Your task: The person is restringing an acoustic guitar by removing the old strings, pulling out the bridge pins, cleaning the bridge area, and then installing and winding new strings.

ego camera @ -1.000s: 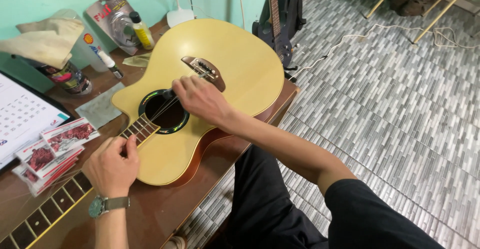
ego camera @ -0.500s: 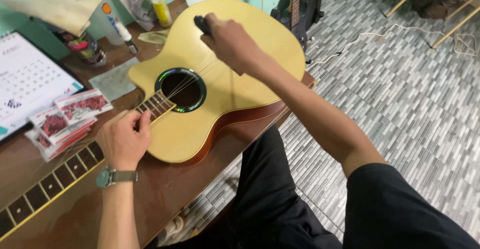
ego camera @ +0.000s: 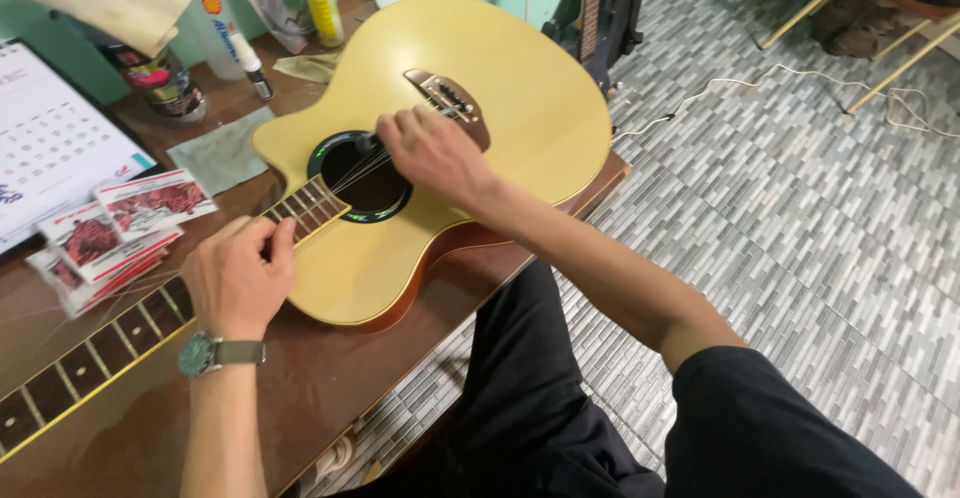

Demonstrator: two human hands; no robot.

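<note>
Yellow guitar [ego camera: 520,88] lies flat; right hand [ego camera: 432,153] fingers pinch a peg, left hand [ego camera: 235,278] fingers clamp the neck.

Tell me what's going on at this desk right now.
A person is working on an acoustic guitar lying flat on a wooden desk. The left hand presses on the fretboard near the body end. The right hand is over the sound hole, pinching a small dark tool at the strings. String packets and a grey cloth lie beside the guitar.
</note>
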